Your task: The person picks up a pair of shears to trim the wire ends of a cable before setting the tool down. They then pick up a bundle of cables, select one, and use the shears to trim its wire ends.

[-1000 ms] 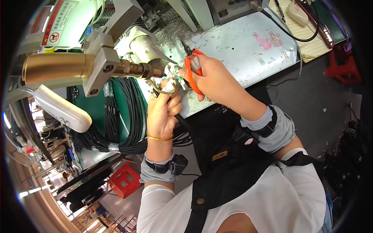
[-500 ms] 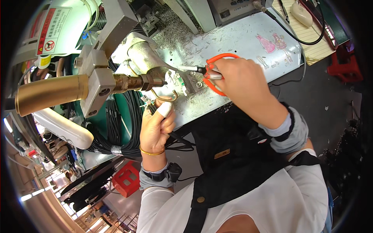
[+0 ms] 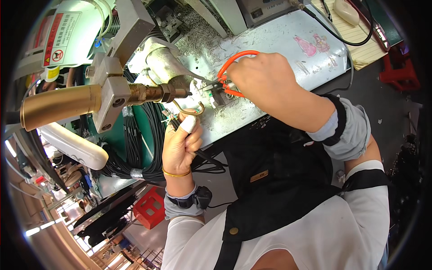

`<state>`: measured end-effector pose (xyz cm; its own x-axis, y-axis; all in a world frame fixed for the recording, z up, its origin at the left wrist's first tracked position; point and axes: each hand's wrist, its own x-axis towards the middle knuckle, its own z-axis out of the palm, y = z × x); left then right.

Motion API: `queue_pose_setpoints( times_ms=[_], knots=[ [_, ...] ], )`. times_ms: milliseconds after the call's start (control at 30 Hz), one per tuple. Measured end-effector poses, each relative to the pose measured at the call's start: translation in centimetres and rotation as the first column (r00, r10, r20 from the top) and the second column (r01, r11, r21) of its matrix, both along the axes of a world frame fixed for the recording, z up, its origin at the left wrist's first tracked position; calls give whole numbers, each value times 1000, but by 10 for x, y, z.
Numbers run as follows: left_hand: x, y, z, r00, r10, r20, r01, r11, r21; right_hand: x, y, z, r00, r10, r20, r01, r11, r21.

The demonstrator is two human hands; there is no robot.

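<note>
My right hand [image 3: 265, 81] grips orange-handled snips [image 3: 227, 76], tips at the metal counter [image 3: 279, 49] w/ the brass nozzle [image 3: 153, 93] just left. Left hand [image 3: 180, 141], below the brass hook [image 3: 189, 110], is closed around black cable ends [image 3: 173, 121].

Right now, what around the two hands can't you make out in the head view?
- Scissor tips: the orange scissors reach past the right hand; what they cut is too small to tell.
- Cable end: the left hand holds a black cable; its fingers hide the grip and the wire ends are too small.
- Brass nozzle: its left end blurs at the rim.
</note>
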<state>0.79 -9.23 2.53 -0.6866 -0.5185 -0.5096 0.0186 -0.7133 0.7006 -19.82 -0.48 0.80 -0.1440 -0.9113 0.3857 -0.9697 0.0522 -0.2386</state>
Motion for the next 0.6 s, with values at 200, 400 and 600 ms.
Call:
queue_pose_setpoints(
  times_ms=[200, 400, 600],
  knots=[
    [1, 0, 1, 1000, 27, 2, -27, 1000, -7, -11, -7, -9, 997, 75, -17, -75, 997, -31],
    [0, 0, -1, 999, 34, 4, -34, 999, -2, -16, 0, -13, 995, 93, -35, -92, 996, 13],
    [-2, 1, -2, 1000, 21, -8, -22, 999, -41, -22, 19, 1, 998, 44, 50, -50, 991, 121]
  ],
)
